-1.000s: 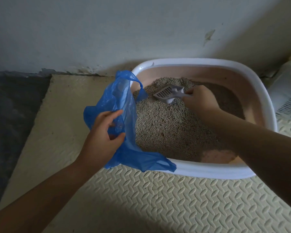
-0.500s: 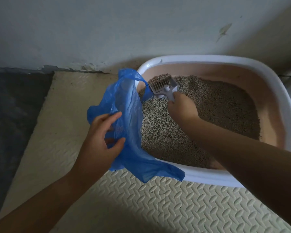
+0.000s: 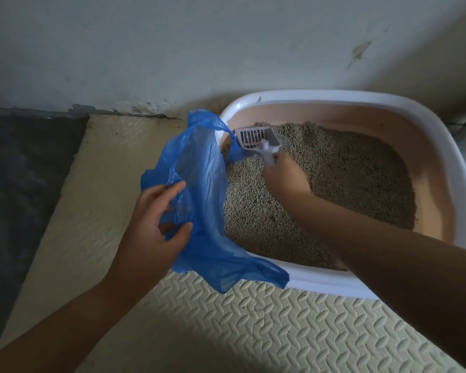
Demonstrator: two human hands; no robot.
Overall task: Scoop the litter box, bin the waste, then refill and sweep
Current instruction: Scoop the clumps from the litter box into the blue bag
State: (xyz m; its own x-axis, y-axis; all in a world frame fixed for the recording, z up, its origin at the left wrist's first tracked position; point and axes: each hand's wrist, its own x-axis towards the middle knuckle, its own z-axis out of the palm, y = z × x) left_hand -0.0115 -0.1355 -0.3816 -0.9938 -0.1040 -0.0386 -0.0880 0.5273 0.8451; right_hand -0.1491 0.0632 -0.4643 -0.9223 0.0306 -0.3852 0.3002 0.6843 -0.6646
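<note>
Foam mat (image 3: pixel 253 332): left hand (image 3: pixel 154 224) pinches bag (image 3: pixel 205 184), right hand (image 3: pixel 285 176) grips scoop (image 3: pixel 256 137).

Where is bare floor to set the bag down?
Bare cream foam mat lies between the dark mat and the litter box, and before the box's near rim. Crowded: the box's far-left corner, where blue bag, scoop and right hand meet.

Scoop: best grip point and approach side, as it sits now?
Take the scoop by its narrow handle, coming from the near right, as the right hand does. Its slotted head faces the blue bag on the left, so the handle is the free end, pointing back toward the person.
</note>
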